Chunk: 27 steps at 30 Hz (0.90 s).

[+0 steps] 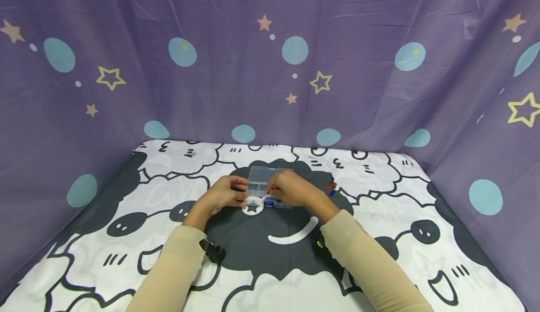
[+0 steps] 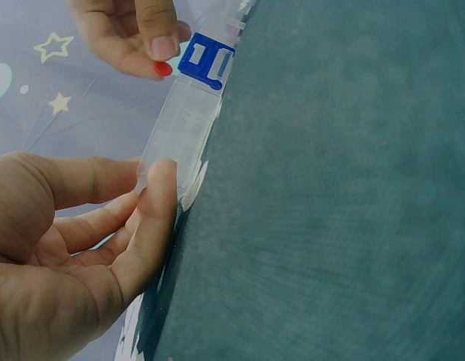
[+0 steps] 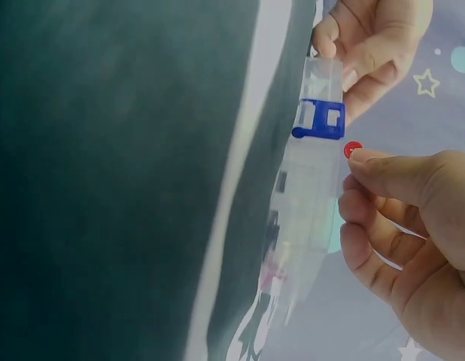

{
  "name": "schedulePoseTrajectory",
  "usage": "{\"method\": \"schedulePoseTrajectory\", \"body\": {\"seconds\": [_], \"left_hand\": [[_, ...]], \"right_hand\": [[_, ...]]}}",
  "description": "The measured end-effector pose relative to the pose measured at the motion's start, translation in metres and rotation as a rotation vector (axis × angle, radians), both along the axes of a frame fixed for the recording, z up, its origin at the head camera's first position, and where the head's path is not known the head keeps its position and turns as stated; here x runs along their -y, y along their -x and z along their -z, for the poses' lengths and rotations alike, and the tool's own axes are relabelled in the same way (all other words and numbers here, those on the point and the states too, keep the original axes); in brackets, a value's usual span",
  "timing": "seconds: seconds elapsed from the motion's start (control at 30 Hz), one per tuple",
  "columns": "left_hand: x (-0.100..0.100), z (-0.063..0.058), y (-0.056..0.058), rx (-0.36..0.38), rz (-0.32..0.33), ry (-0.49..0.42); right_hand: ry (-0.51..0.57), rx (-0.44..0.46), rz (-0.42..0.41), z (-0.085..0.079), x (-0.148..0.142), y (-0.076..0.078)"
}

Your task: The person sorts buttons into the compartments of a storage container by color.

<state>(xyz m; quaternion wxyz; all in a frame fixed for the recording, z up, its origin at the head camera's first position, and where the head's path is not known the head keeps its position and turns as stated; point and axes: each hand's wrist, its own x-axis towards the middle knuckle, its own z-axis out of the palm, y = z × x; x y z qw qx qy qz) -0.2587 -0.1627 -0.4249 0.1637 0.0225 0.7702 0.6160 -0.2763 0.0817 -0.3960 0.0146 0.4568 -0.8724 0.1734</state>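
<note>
A clear plastic compartment box with a blue latch lies on the dark part of the cloth, its see-through lid raised at the back. My left hand holds the box's left end, thumb on the front wall and fingers round the side. Above the box, my right hand pinches a small red button between thumb and fingertips. In the right wrist view the button is just over the rim, right by the latch. My right hand covers part of the box in the head view.
Right of the box lies a small cluster of red, blue and green pieces. The table is covered by a cloth with cartoon sheep. A purple curtain hangs behind and at both sides.
</note>
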Motion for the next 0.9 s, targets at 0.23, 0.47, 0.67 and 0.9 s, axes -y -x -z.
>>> {"method": "schedulePoseTrajectory", "body": {"seconds": [0.23,0.47,0.67,0.9], "left_hand": [[-0.001,-0.001,0.001,0.009,-0.011,0.001],[0.001,-0.001,0.002,0.004,-0.001,-0.003],[0.001,0.0,0.002,0.01,-0.002,-0.006],[0.001,0.0,0.001,-0.001,0.018,-0.014]], "right_hand": [[0.001,-0.005,-0.022,0.001,0.006,-0.001],[0.015,-0.001,-0.033,0.0,0.006,0.0],[-0.006,-0.013,-0.005,-0.001,0.001,-0.001],[0.014,0.014,0.021,-0.005,-0.017,-0.003]]}}
